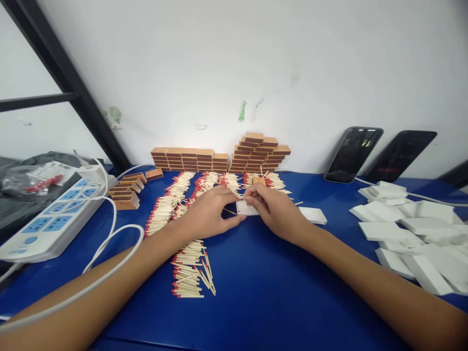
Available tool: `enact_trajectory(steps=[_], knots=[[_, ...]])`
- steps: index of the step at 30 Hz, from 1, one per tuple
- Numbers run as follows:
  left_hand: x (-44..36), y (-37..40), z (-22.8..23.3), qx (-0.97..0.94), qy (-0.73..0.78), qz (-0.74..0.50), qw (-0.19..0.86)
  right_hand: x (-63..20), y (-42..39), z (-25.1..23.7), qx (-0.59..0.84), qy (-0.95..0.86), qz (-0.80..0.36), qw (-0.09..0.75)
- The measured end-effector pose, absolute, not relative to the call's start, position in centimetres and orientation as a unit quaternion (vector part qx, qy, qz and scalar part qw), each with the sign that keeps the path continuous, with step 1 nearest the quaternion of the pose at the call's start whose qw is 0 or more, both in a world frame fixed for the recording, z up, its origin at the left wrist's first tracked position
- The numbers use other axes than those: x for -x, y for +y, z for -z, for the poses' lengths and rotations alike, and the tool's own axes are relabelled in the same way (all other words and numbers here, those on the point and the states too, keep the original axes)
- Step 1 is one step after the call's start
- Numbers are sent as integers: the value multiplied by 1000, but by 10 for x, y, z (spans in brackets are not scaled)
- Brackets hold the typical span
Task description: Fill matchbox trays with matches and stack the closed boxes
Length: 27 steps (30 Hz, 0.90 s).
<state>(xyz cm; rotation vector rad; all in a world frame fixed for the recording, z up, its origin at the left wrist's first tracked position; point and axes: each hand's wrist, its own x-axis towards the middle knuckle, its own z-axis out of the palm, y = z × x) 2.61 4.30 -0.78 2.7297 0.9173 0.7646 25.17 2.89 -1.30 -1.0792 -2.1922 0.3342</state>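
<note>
A small white matchbox tray (244, 208) lies between my hands. My left hand (210, 212) holds its left end between thumb and fingertips, and a matchstick (230, 211) shows in the gap of that hand. Over the tray, my right hand (276, 209) is closed with thumb and fingertips pinched together; what they grip is hidden. Tiny red spots, like match heads, show at the tray's left end. Rows of red-tipped matchsticks (188, 263) lie under and around my left arm, with further piles behind both hands. Another white tray (313, 215) is just right of my right hand.
Stacked matchboxes (183, 158) line the wall, with a taller stack (252, 153) beside them. Matchbox sleeves (126, 192) stand at left near a power strip (51, 219) and a white cable (141, 236). White trays (413, 229) are heaped at right; a phone (353, 155) leans behind.
</note>
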Motion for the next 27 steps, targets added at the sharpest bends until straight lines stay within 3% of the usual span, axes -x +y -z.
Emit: enact_trajectory(steps=[27], knots=[[-32, 41, 9, -905, 303, -286, 88, -246, 23, 9, 427, -851, -95, 289]])
